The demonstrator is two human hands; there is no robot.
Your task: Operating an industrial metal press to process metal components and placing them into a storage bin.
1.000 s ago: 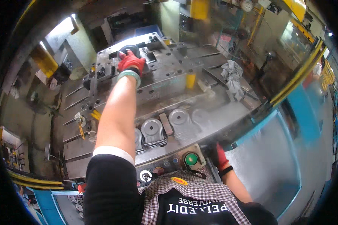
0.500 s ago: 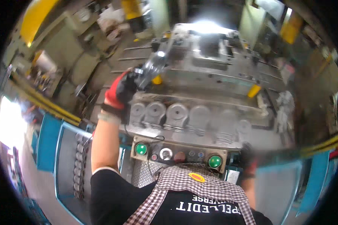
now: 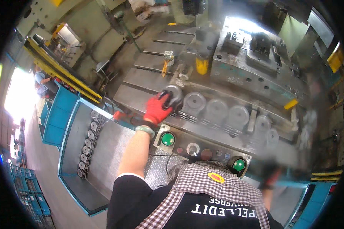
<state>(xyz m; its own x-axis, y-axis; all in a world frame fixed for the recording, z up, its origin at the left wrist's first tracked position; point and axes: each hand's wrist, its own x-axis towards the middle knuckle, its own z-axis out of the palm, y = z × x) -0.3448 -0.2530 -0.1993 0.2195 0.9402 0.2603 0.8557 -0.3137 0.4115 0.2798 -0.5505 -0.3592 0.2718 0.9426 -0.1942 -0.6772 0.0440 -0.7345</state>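
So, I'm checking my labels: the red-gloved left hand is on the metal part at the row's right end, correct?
Not the right end: in the head view, the red-gloved left hand is on the metal part at the left end of the row.

A person's left forearm (image 3: 133, 154) reaches forward, bare from the black sleeve (image 3: 130, 194) to the wrist, where a pale green bangle (image 3: 145, 130) sits below the glove. The left hand (image 3: 159, 108), gloved in red and black, angles slightly to the right, its fingers bent in a grip. Well apart, the right hand (image 3: 272, 177) is a dark, red-tinged blur beyond a short stretch of bare right forearm (image 3: 268, 198), its finger pose unreadable.
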